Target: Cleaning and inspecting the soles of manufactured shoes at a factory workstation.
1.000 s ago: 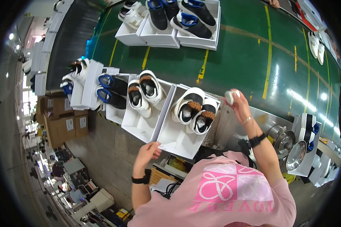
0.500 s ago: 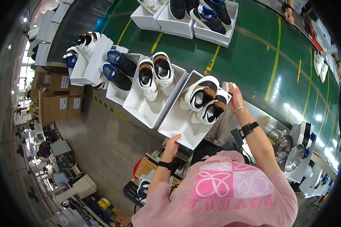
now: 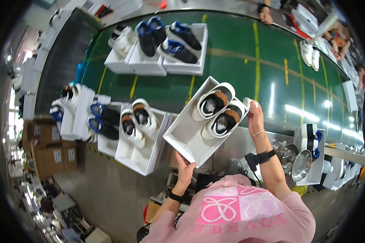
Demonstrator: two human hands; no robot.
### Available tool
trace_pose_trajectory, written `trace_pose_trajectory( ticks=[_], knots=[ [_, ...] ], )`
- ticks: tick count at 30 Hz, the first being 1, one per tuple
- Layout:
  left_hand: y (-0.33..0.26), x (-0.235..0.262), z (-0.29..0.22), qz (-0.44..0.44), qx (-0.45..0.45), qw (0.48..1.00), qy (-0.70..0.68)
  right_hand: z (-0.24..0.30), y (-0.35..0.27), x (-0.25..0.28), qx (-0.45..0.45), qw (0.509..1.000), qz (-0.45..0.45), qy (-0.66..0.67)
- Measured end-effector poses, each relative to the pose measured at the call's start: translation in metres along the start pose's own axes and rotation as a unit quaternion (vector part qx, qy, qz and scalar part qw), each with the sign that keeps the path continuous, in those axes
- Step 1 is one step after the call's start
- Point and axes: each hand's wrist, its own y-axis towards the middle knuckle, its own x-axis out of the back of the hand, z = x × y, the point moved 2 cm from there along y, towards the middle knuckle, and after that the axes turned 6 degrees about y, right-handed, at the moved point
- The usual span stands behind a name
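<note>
An open white shoe box (image 3: 182,139) holds a pair of white sneakers (image 3: 217,111) with brown insoles. It is tilted and raised off the row of boxes at the edge of the green conveyor belt (image 3: 239,60). My left hand (image 3: 185,167) grips the box's near end from below. My right hand (image 3: 255,117) is at the box's far right corner, beside the right sneaker. It pinches a small white object (image 3: 247,102) in its fingertips.
More open boxes with shoes lie to the left (image 3: 140,137) and further up the belt (image 3: 166,48). Brown cartons (image 3: 48,150) stand at lower left. Metal bowls (image 3: 298,164) and a boxed shoe (image 3: 312,141) sit on the right. Another person's hand (image 3: 265,14) reaches in at the top.
My left hand rose from my side and took hold of the box's near end. The box with the white sneakers came up off the row, toward my right hand.
</note>
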Motion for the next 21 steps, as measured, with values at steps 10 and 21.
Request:
trace_pose_trajectory(
  ticks=[10, 21],
  knots=[
    [0.173, -0.214, -0.050, 0.136, -0.135, 0.962, 0.196, 0.083, 0.121, 0.132, 0.354, 0.809, -0.437, 0.171],
    [0.364, -0.335, -0.101, 0.227, -0.134, 0.830, 0.491, 0.021, 0.047, 0.072, 0.103, 0.931, -0.269, 0.223]
  ],
)
